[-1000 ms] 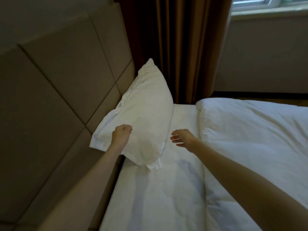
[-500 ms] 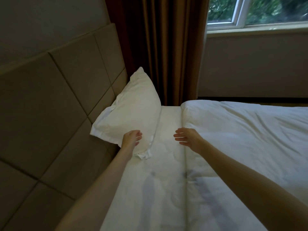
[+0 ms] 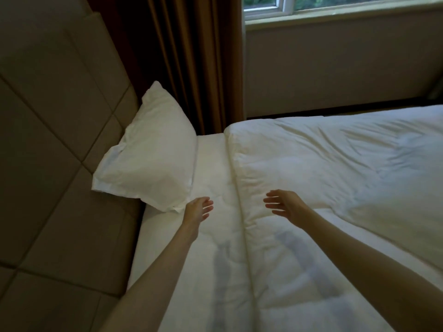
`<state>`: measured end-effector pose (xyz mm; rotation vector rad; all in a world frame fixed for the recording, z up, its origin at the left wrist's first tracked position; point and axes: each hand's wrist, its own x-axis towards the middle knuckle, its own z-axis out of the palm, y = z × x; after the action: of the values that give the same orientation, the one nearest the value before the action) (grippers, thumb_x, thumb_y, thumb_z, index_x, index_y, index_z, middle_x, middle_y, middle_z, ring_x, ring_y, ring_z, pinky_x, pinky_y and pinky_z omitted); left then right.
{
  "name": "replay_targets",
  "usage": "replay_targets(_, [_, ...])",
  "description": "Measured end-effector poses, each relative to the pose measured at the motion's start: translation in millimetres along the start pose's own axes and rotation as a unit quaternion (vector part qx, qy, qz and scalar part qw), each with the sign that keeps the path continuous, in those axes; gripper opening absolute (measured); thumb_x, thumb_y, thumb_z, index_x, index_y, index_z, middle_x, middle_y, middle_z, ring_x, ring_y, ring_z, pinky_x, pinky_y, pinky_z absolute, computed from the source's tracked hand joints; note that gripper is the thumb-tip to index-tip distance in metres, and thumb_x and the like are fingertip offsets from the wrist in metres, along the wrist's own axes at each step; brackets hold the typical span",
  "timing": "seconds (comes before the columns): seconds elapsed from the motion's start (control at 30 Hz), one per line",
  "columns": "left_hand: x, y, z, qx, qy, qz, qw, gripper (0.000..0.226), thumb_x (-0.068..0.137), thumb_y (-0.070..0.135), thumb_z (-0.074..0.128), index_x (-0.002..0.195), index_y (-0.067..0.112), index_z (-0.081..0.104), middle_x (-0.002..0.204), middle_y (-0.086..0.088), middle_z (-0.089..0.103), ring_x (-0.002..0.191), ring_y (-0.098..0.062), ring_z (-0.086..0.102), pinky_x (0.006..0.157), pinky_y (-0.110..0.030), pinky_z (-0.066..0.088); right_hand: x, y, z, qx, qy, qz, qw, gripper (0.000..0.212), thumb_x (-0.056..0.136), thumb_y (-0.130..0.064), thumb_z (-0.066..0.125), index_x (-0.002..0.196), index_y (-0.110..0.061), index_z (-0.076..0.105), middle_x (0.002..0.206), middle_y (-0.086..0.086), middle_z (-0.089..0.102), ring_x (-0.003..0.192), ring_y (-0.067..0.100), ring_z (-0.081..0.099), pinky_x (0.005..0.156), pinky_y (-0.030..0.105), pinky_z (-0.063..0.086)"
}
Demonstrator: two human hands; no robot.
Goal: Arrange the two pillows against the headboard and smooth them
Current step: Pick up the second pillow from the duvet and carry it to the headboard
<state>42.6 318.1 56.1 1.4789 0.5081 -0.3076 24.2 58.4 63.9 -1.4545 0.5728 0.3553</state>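
One white pillow [image 3: 153, 159] leans upright against the padded beige headboard [image 3: 57, 140] at the far end of the bed. Only this one pillow is in view. My left hand [image 3: 199, 208] hovers open just off the pillow's near lower corner, fingers apart, not gripping it. Above the duvet's folded edge my right hand [image 3: 284, 203] is open too, fingers spread and holding nothing.
A white duvet [image 3: 335, 176] covers the right part of the bed, with a strip of white sheet [image 3: 215, 188] between it and the headboard. Brown curtains [image 3: 191, 68] hang behind the pillow. A window [image 3: 335, 6] and wall lie beyond the bed.
My left hand has slid off the pillow's face to its near corner and opened. The pillow now rests alone against the headboard. My right hand has drifted right over the duvet.
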Motion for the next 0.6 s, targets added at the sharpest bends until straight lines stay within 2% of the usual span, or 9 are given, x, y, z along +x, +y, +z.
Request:
replay_targets(0.1, [-2,-11,22,0.016,-0.022,-0.01,1.0,0.014,0.091,0.018,0.052,0.091,0.013,0.065,0.099,-0.008,0.069,0.084,-0.018,0.066,0.072,-0.028,0.047,-5,19,-30,0.014,0.021,0.018,1.0,0.02,0.094,-0.021,0.047,0.093,-0.011,0.064,0.099,0.01,0.069,0.098,0.028,0.063,0.087,0.037,0.047])
replay_targets(0.27, [-17,-24,77,0.04,-0.049,-0.013,0.998,0.018,0.092,0.017,0.051,0.099,0.007,0.064,0.099,-0.01,0.068,0.087,-0.02,0.066,0.071,-0.028,0.047,-14,39,-94,0.032,0.062,0.031,0.997,0.024,0.095,-0.022,0.047,0.106,-0.007,0.061,0.105,0.012,0.067,0.101,0.029,0.062,0.087,0.037,0.045])
replay_targets(0.33, [-23,-25,97,0.044,-0.052,-0.009,0.998,0.019,0.093,0.016,0.049,0.1,0.006,0.064,0.099,-0.011,0.068,0.085,-0.02,0.065,0.072,-0.028,0.047,-17,44,-115,0.035,0.074,0.033,0.996,0.024,0.095,-0.023,0.047,0.104,-0.007,0.062,0.108,0.013,0.067,0.102,0.029,0.062,0.087,0.037,0.044])
replay_targets(0.47, [-33,-29,151,0.058,-0.062,-0.005,0.996,0.016,0.094,0.015,0.048,0.089,0.01,0.063,0.099,-0.012,0.067,0.082,-0.019,0.065,0.071,-0.028,0.047,-21,47,-168,0.057,0.089,0.037,0.994,0.02,0.093,-0.023,0.05,0.097,-0.008,0.063,0.106,0.013,0.067,0.099,0.029,0.063,0.088,0.037,0.045])
replay_targets(0.6, [-38,-33,211,0.074,-0.078,-0.004,0.994,0.016,0.093,0.015,0.049,0.096,0.008,0.063,0.1,-0.012,0.066,0.081,-0.019,0.065,0.072,-0.029,0.047,-24,48,-222,0.075,0.108,0.036,0.991,0.02,0.092,-0.022,0.051,0.097,-0.008,0.063,0.099,0.011,0.068,0.095,0.028,0.063,0.087,0.038,0.044])
